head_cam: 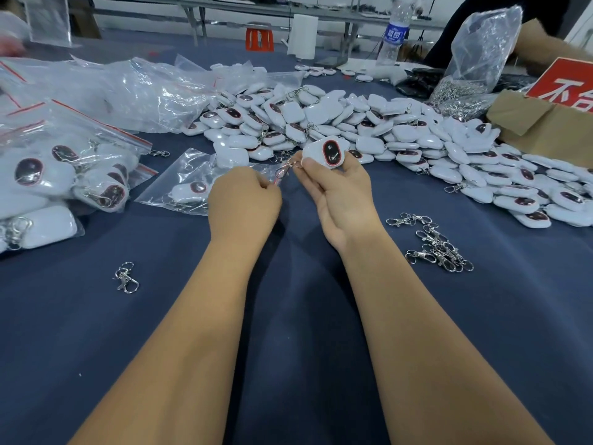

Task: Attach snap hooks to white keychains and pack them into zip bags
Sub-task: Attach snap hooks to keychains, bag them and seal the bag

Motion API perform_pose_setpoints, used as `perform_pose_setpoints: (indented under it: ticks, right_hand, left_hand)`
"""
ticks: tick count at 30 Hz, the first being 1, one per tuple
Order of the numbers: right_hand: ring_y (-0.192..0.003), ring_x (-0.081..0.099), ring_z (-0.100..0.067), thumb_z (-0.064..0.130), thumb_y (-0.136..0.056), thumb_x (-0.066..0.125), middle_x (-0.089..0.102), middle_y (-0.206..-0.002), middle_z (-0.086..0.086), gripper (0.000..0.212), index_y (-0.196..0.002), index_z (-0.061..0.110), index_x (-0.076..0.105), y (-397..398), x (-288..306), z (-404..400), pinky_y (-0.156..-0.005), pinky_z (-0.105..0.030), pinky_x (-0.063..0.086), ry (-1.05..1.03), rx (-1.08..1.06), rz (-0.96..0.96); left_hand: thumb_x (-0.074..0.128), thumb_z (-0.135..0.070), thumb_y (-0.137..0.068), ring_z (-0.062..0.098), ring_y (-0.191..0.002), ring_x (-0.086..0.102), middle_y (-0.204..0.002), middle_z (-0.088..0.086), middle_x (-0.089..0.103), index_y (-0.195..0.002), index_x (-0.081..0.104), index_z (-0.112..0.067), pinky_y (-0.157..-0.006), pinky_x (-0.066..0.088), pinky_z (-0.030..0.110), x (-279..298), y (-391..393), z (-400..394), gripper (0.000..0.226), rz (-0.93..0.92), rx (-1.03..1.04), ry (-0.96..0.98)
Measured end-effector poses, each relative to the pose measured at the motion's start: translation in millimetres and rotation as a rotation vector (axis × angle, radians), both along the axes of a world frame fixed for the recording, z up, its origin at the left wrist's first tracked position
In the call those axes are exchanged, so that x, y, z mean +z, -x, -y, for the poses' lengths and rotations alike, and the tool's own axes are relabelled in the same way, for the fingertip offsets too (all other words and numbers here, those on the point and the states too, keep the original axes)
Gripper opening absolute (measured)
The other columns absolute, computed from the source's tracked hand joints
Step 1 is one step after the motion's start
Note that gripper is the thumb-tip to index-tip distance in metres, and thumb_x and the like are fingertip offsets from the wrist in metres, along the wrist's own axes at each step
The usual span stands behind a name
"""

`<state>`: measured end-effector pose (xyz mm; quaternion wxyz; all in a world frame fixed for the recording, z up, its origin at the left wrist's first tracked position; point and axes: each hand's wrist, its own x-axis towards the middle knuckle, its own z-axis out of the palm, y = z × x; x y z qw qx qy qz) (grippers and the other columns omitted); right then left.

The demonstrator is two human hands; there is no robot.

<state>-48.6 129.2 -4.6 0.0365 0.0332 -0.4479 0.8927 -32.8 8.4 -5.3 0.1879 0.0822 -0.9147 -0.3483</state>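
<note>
Right hand [340,191] is palm-up, holding one white keychain [324,153] between thumb and fingertips, dark oval face toward the camera, just in front of the big keychain pile [369,130]. Left hand [244,200] is curled with fingertips pinched at a snap hook [284,170], which sits between the two hands at the keychain's ring end; can't tell whether it's clipped on yet, too small and shiny to read. Likely step: hooking on. Risks: the hook slips out of that fingertip pinch because the part is small and slick, then drops to the cloth; the spring gate closes short of the ring, so the hook falls off once bagged; the keychain is held by its edges only and could twist while the hook is pushed on. The zip bag [189,184] with a keychain already in it lies flat just beside the left hand, so a sweep of the wrist could shove it. Surface: dark blue cloth-covered table [288,316], loose hooks [439,245] in a cluster to the right, a single hook [125,277] to the left, filled bags [64,168] stacked far left. Room: a clear sack of hooks [471,75], a cardboard box [545,130], a water bottle [396,30], a red stool [259,40] behind, and another person's arm [552,46] top right.
</note>
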Motion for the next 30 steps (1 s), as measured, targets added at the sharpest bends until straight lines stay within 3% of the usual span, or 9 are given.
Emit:
perform_pose_setpoints:
  ticks: [4, 9, 13, 16, 18, 21, 23, 27, 30]
  right_hand:
    - [-0.089, 0.07, -0.019, -0.011, -0.091, 0.059, 0.067, -0.098, -0.014, 0.021, -0.106, 0.002, 0.053, -2, -2, 7, -0.085, -0.029, 0.058, -0.155, 0.011, -0.031]
    - [-0.089, 0.067, -0.022, -0.008, -0.087, 0.066, 0.064, -0.097, -0.014, 0.025, -0.096, 0.01, 0.052, -2, -4, 11, -0.077, -0.027, 0.059, -0.396, -0.017, -0.031]
    - [-0.086, 0.07, -0.022, 0.006, -0.086, 0.07, 0.071, -0.092, -0.006, 0.022, -0.096, 0.021, 0.057, -4, -8, 16, -0.075, -0.039, 0.06, -0.807, -0.07, -0.078]
    - [-0.06, 0.059, 0.002, 0.013, -0.084, 0.071, 0.067, -0.078, 0.006, 0.028, -0.097, 0.028, 0.051, -5, -8, 20, -0.054, -0.015, 0.046, -0.986, -0.117, -0.132]
    - [-0.057, 0.057, 0.002, 0.017, -0.083, 0.073, 0.067, -0.077, 0.006, 0.03, -0.096, 0.028, 0.048, -5, -7, 20, -0.052, -0.014, 0.044, -1.005, -0.142, -0.138]
    - [-0.073, 0.069, -0.017, 0.018, -0.083, 0.075, 0.072, -0.084, 0.0, 0.03, -0.097, 0.024, 0.049, -8, -5, 21, -0.068, -0.038, 0.059, -0.943, -0.152, -0.108]
    - [-0.076, 0.07, -0.021, 0.014, -0.084, 0.074, 0.073, -0.084, -0.001, 0.026, -0.095, 0.024, 0.053, -9, -3, 21, -0.074, -0.043, 0.06, -0.903, -0.158, -0.11]
    - [-0.075, 0.069, -0.015, 0.005, -0.086, 0.069, 0.073, -0.084, -0.002, 0.017, -0.101, 0.012, 0.069, -9, 0, 18, -0.073, -0.029, 0.056, -0.814, 0.013, -0.142]
    - [-0.083, 0.058, -0.005, 0.008, -0.085, 0.073, 0.059, -0.096, 0.01, 0.027, -0.111, 0.011, 0.073, -7, -4, 21, -0.078, -0.013, 0.046, -0.962, -0.023, -0.202]
  left_hand:
    - [0.05, -0.01, -0.075, 0.024, -0.056, 0.045, -0.06, 0.021, 0.06, -0.061, 0.065, -0.004, -0.057, 0.046, 0.04, 4, -2, 3, 0.022, -0.041, 0.0, -0.312]
    - [0.052, -0.011, -0.074, 0.019, -0.058, 0.028, -0.051, 0.005, 0.037, -0.053, 0.049, -0.006, -0.055, 0.029, 0.03, 4, 3, 3, 0.022, -0.145, 0.035, -0.533]
    - [0.058, -0.019, -0.079, 0.008, -0.055, 0.051, -0.055, -0.011, 0.06, -0.067, 0.069, -0.022, -0.058, 0.04, 0.024, 6, 1, 2, 0.017, -0.198, 0.013, -0.469]
    - [0.059, -0.022, -0.08, 0.011, -0.067, 0.062, -0.069, -0.008, 0.069, -0.079, 0.073, -0.022, -0.063, 0.049, 0.028, 8, -1, 0, 0.014, -0.225, 0.009, -0.423]
    - [0.058, -0.022, -0.081, 0.012, -0.07, 0.064, -0.071, -0.008, 0.069, -0.08, 0.073, -0.022, -0.064, 0.051, 0.03, 8, -1, 0, 0.015, -0.24, 0.026, -0.406]
    - [0.058, -0.021, -0.083, 0.01, -0.067, 0.063, -0.07, -0.01, 0.068, -0.081, 0.073, -0.023, -0.062, 0.05, 0.026, 8, 0, 1, 0.015, -0.291, 0.059, -0.417]
    - [0.058, -0.02, -0.084, 0.007, -0.065, 0.061, -0.069, -0.012, 0.067, -0.081, 0.072, -0.023, -0.062, 0.048, 0.021, 9, 0, 1, 0.014, -0.333, 0.076, -0.432]
    - [0.059, -0.021, -0.085, 0.0, -0.063, 0.058, -0.07, -0.014, 0.066, -0.078, 0.07, -0.024, -0.062, 0.045, 0.014, 9, 0, 0, 0.012, -0.38, 0.056, -0.463]
    - [0.059, -0.02, -0.086, 0.0, -0.064, 0.058, -0.07, -0.014, 0.065, -0.079, 0.069, -0.023, -0.064, 0.046, 0.016, 8, 0, 1, 0.012, -0.395, 0.059, -0.457]
